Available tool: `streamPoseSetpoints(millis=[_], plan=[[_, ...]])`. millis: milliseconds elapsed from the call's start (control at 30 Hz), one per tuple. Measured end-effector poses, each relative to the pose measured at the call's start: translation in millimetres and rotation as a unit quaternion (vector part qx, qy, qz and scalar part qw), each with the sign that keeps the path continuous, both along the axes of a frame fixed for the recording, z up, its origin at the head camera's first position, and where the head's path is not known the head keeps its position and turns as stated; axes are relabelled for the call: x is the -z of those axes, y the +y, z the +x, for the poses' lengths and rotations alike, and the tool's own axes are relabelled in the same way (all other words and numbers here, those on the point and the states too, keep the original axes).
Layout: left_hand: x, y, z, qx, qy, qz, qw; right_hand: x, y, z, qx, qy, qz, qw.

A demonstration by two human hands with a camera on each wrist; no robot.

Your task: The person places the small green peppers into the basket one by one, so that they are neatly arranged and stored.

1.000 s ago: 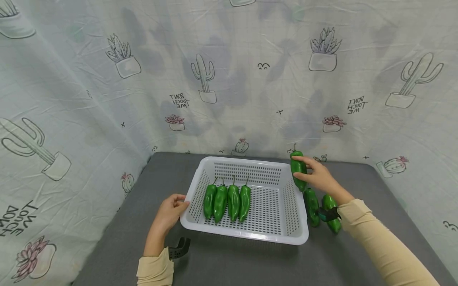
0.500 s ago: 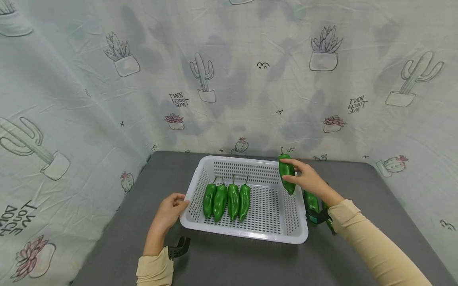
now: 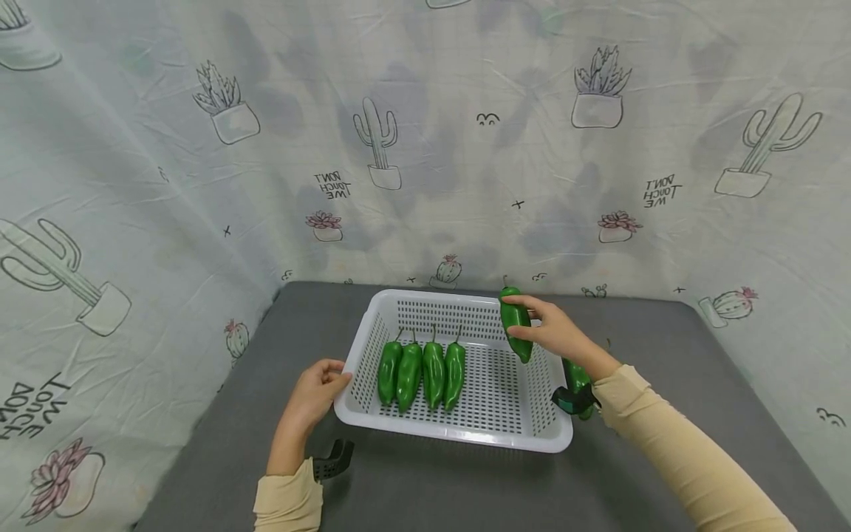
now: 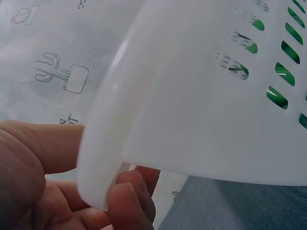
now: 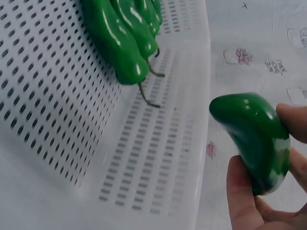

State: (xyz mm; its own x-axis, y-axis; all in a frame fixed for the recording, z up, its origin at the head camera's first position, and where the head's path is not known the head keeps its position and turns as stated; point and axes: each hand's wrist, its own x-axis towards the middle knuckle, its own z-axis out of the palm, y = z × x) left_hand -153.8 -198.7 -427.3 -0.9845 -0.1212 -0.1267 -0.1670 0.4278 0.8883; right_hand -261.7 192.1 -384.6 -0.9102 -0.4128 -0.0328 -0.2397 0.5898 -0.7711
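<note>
A white perforated basket (image 3: 459,437) sits on the grey table, with several green peppers (image 3: 434,375) lying side by side in its left half, stems toward the back. My left hand (image 3: 318,391) grips the basket's left rim; in the left wrist view its fingers (image 4: 129,201) curl under the edge. Above the basket's right part, my right hand (image 3: 548,326) holds another green pepper (image 3: 515,325) between thumb and fingers, its stem pointing up and back. The right wrist view shows this held pepper (image 5: 254,134) clear of the basket wall.
Right of the basket, a green pepper (image 3: 578,377) lies on the grey table (image 3: 412,488), partly hidden by the right wrist's black strap (image 3: 573,400). A pale cloth (image 3: 452,162) printed with cacti hangs behind the table and along its sides.
My right hand has carried its pepper leftward from over the basket's right rim to above the inside. My left hand and the basket have stayed in place.
</note>
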Motion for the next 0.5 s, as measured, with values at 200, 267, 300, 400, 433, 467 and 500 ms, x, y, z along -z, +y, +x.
streamPoseSetpoints(millis=[200, 267, 300, 400, 433, 467, 500], plan=[[1.4, -0.5, -0.6, 0.001, 0.004, 0.000, 1.0000, 2.3, -15.8, 0.1, 0.012, -0.024, -0.021, 0.9994], [1.9, -0.5, -0.8, 0.002, 0.004, -0.001, 1.0000, 5.8, -21.4, 0.7, 0.013, -0.026, -0.027, 0.9992], [2.1, -0.6, -0.9, 0.002, 0.004, -0.002, 1.0000, 8.1, -24.3, 1.1, 0.013, -0.028, -0.030, 0.9991], [2.8, -0.6, -1.1, 0.001, 0.005, -0.003, 1.0000, 16.4, -32.8, 2.0, 0.010, -0.031, -0.035, 0.9989], [3.0, -0.7, -1.1, 0.000, 0.005, -0.004, 1.0000, 18.9, -35.5, 2.6, 0.011, -0.032, -0.034, 0.9989], [3.3, -0.7, -1.2, 0.000, 0.006, -0.004, 1.0000, 21.4, -38.1, 3.2, 0.012, -0.030, -0.031, 0.9990], [3.5, -0.8, -1.3, 0.000, 0.007, -0.004, 1.0000, 23.8, -40.6, 3.7, 0.013, -0.031, -0.030, 0.9990]])
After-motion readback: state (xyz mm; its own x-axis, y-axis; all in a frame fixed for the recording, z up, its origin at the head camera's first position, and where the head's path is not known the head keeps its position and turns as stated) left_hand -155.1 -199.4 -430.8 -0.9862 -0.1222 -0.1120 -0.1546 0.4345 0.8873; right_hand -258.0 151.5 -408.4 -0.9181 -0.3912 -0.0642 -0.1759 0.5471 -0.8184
